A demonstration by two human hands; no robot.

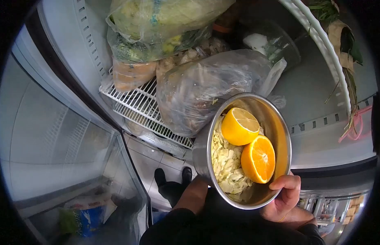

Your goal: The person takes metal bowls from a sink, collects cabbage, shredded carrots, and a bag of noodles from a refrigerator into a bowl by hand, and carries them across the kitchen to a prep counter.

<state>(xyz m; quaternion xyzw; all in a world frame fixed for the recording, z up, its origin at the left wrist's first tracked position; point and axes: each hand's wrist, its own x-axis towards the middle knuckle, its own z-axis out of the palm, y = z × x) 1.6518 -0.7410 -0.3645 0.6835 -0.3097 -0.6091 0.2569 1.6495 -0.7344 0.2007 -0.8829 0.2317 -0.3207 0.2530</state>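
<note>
A round metal bowl [283, 139] is tilted in front of me. Inside it lie a halved lemon [240, 126], a halved orange [258, 159] and pale chopped pieces [228, 167] that look like cut vegetable. My right hand [284, 198] grips the bowl's lower right rim, its thumb over the edge. My left forearm reaches up to the bowl's left side, and the bowl hides the hand itself. Just behind the bowl a filled clear plastic bag [210, 85] rests on a white wire shelf [134, 108].
Bagged green vegetables [161, 20] and a bag with orange contents [132, 75] are stacked on the shelf, near a clear container [275, 45]. A glass door [75, 151] stands open at left. Leafy stems [349, 49] hang by a white rack edge at upper right.
</note>
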